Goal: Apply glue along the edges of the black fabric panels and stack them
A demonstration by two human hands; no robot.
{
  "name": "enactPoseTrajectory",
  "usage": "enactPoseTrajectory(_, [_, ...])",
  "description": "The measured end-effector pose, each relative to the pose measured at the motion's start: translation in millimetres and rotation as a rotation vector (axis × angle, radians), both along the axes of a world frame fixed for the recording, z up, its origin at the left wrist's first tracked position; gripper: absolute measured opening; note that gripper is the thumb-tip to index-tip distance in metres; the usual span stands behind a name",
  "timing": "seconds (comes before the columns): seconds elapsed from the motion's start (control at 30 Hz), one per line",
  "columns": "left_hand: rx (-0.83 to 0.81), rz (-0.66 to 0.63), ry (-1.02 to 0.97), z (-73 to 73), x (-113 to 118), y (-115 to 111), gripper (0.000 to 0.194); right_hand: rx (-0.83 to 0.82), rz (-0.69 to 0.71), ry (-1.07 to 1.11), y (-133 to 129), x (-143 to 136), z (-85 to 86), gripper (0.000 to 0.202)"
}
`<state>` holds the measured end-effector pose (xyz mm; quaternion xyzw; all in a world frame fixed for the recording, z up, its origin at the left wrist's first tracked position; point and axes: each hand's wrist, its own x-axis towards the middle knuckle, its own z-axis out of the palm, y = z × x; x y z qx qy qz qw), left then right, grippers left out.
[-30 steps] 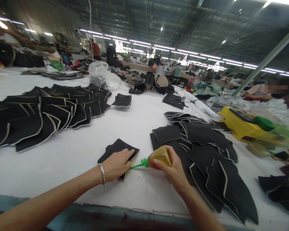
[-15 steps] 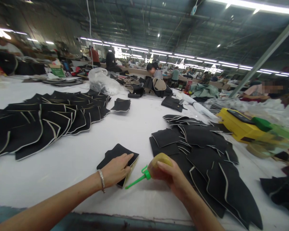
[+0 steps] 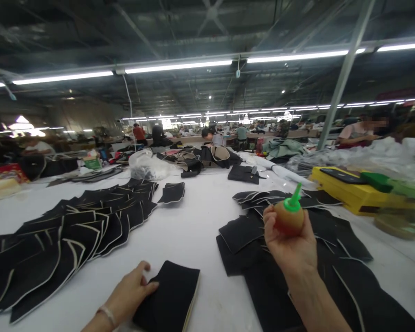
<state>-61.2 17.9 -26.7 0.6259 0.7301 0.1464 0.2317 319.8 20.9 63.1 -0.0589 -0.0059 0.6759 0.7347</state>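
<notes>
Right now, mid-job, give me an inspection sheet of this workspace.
Surface: white tabletop, in view between the piles.
Job's things: black piece lies at the near edge of view; squeeze bottle is held up, green nozzle upward.
Clutter: black pieces in a left pile and a right pile; clear plastic bag and yellow box farther back.
Grips: left hand has its thumb over the black piece's left edge, pressure unclear; right hand is closed around the bottle.
Cables: one pale cord hangs beyond the table.
Surroundings: people at work beyond, one in orange-red; slanted pole at right.
</notes>
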Motion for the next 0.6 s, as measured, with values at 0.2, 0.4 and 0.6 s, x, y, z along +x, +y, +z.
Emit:
enactPoseTrajectory(0.2, [-0.349,0.044,-0.599,-10.3,-2.6,19.1,0.030,-0.081,-0.069,0.078,5.0,14.0,-14.7,0.051])
enactPoseTrajectory(0.4, [-0.132,0.328,-1.053,38.2,6.1,65.2,0.031,-0.114,-0.095,0.108,5.2,22.5,-19.1,0.055])
enactPoseTrajectory(0.6, [0.127,0.618,-1.284,71.4,10.8,168.4,0.010,-0.159,-0.076,0.054,4.9,21.4,-24.1,0.067])
